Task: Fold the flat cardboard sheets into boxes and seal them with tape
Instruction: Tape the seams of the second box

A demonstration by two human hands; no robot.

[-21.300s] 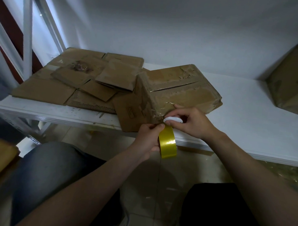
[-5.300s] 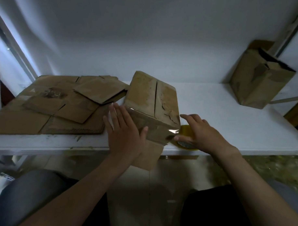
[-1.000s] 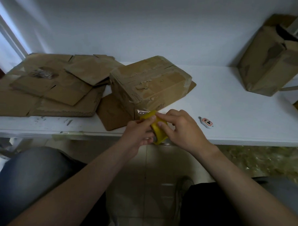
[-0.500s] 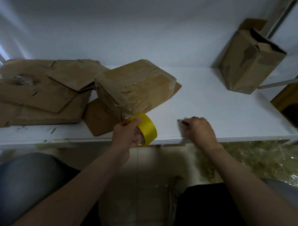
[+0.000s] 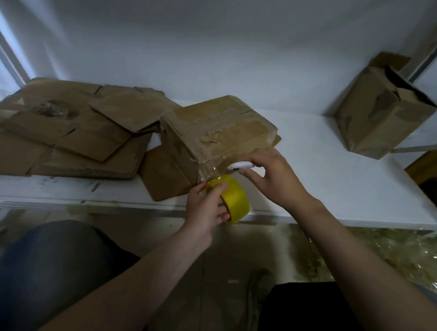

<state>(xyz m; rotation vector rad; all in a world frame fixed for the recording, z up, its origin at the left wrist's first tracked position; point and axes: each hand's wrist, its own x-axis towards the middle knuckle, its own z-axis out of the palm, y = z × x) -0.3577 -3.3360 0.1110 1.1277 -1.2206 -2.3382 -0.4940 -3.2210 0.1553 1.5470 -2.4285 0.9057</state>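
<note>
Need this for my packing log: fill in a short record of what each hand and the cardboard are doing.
left hand: holds yellow tape roll at shelf front edge
right hand: pinches small white cutter beside the tape strip
tape strip: stretched from roll to folded box near corner
flat cardboard sheets: stacked left of that box
open box: far right of shelf

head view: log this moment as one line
left hand grips yellow tape roll | right hand pinches small white tool at clear strip | strip joins roll to folded box
</note>
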